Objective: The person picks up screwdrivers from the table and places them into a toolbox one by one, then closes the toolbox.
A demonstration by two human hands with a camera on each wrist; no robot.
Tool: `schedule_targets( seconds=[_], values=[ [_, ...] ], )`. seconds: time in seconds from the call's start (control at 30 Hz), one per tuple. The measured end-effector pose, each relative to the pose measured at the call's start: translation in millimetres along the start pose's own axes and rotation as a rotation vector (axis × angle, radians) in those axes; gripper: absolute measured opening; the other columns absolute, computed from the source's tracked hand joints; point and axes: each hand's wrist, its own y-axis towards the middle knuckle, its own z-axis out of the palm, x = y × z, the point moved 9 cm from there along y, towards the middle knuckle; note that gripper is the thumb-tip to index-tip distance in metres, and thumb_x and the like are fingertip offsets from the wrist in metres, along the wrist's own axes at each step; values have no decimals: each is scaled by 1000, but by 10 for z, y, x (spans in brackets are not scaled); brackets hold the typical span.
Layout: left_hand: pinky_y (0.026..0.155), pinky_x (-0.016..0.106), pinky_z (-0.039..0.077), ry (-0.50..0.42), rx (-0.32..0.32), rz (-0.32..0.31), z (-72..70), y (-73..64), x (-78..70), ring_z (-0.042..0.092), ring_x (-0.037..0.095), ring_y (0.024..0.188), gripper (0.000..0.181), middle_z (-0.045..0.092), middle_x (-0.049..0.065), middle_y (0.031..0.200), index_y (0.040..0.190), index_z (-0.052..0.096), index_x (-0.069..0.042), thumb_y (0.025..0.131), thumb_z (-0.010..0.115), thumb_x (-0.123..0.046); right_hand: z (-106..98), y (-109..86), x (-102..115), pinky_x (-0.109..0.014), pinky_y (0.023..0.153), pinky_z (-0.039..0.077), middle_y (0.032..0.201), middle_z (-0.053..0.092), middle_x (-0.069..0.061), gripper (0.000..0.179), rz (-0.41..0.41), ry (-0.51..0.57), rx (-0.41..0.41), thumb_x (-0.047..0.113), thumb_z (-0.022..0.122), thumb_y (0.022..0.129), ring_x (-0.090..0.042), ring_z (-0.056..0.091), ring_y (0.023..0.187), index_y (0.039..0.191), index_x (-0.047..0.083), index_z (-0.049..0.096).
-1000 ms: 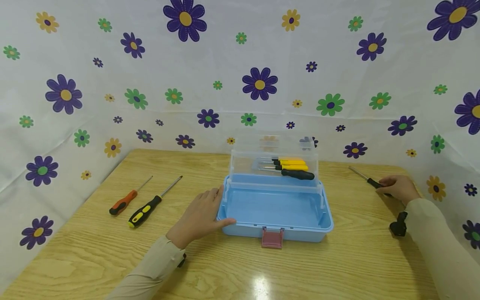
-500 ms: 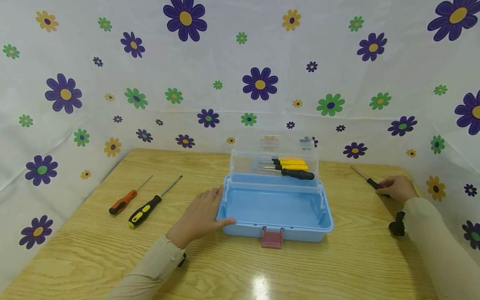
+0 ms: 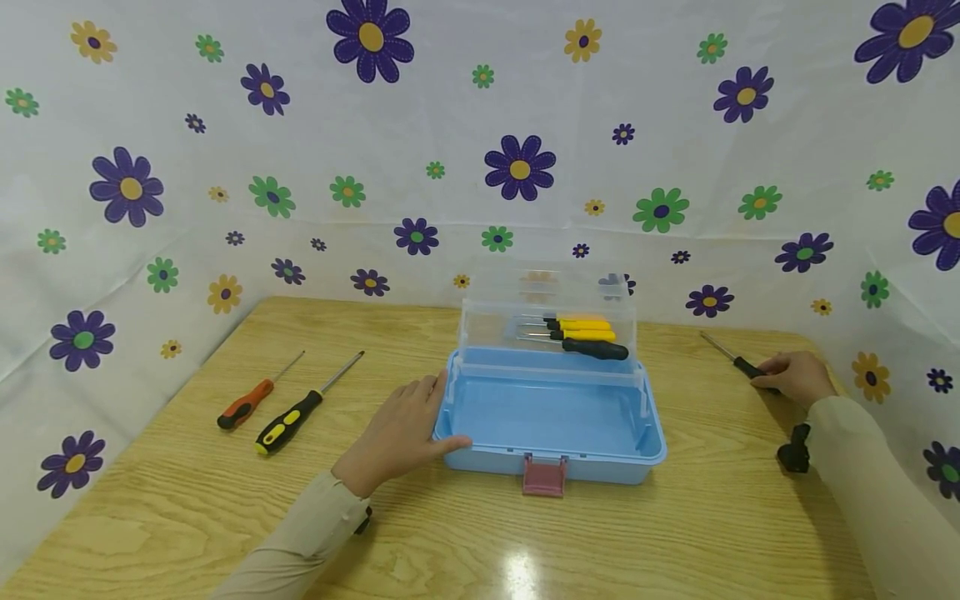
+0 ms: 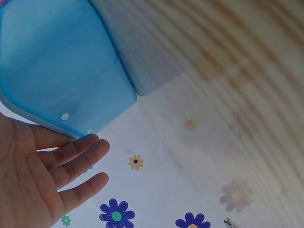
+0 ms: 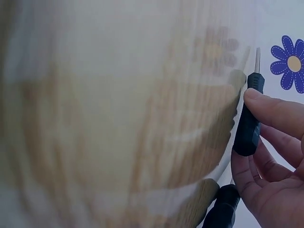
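A light blue toolbox (image 3: 543, 463) with its clear lid raised stands mid-table, and its pink latch (image 3: 544, 476) hangs down in front. My left hand (image 3: 397, 433) rests against the box's left end, thumb over the front corner. In the left wrist view its fingers are fairly straight beside the blue wall. At the far right, my right hand (image 3: 798, 377) pinches the black handle of a screwdriver (image 5: 247, 128), its shaft pointing away to the back left. Below that handle, the right wrist view shows a second dark handle (image 5: 223, 209), hidden in the head view.
Left of the box lie an orange-and-black screwdriver (image 3: 247, 406) and a larger black-and-yellow screwdriver (image 3: 288, 425). Several yellow- and black-handled screwdrivers (image 3: 596, 348) sit at the lid's level. A flowered cloth (image 3: 450, 125) hangs behind the wooden table (image 3: 450, 550).
My right hand and the screwdriver in it shifted very slightly during the first half second, then stayed still. My left hand and the toolbox have not moved.
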Motion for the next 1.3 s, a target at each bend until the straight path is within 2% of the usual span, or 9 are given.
schedule_targets(
  seconds=[0.17, 0.33, 0.47, 0.73, 0.93, 1.07, 1.3],
  values=[
    [99, 48, 44, 1, 2, -2, -3, -3, -1, 54, 35, 119, 98, 51, 23, 132, 142, 32, 9, 82, 53, -66, -8, -15, 5, -54, 84, 45, 110, 57, -36, 44, 19, 33, 3, 16, 69, 84, -47, 53, 97, 111, -16, 58],
    [100, 48, 44, 3, 5, -5, -4, -4, -1, 54, 34, 119, 98, 51, 23, 132, 142, 32, 8, 82, 53, -66, -48, -17, 47, -48, 80, 48, 112, 56, -35, 46, 37, 85, -9, 16, 67, 86, -41, 55, 95, 116, -16, 56],
    [100, 48, 44, 0, 6, -7, -12, -6, -7, 54, 34, 119, 98, 51, 23, 132, 142, 32, 9, 82, 54, -65, -109, -20, 160, -44, 76, 50, 111, 57, -34, 43, 4, 93, -37, 15, 66, 87, -39, 57, 92, 116, -15, 57],
    [99, 47, 45, 3, 6, -5, -1, 1, -3, 54, 34, 118, 98, 51, 23, 133, 142, 32, 9, 82, 53, -66, -225, -40, 504, -52, 80, 48, 112, 58, -35, 42, -73, 92, -61, 17, 63, 89, -46, 55, 100, 116, -15, 57],
    [99, 47, 45, 5, 2, 0, 4, 5, -3, 54, 34, 118, 98, 50, 23, 133, 142, 32, 9, 82, 53, -66, -307, -41, 728, -52, 81, 47, 110, 59, -34, 42, -102, 88, -73, 21, 62, 91, -44, 55, 99, 117, -12, 58],
    [99, 47, 44, 6, 6, -3, 7, 7, -2, 53, 35, 119, 98, 50, 23, 134, 142, 32, 9, 83, 53, -66, -374, -75, 913, -50, 80, 49, 108, 61, -32, 40, -149, 81, -97, 20, 62, 91, -41, 57, 96, 115, -11, 60],
    [99, 48, 45, 8, 5, 2, 22, 6, 1, 54, 35, 119, 100, 50, 23, 133, 142, 31, 9, 83, 48, -70, -439, -154, 1229, -50, 85, 49, 114, 59, -31, 44, -215, 91, -86, 25, 59, 93, -39, 57, 101, 121, -9, 57]
  ],
)
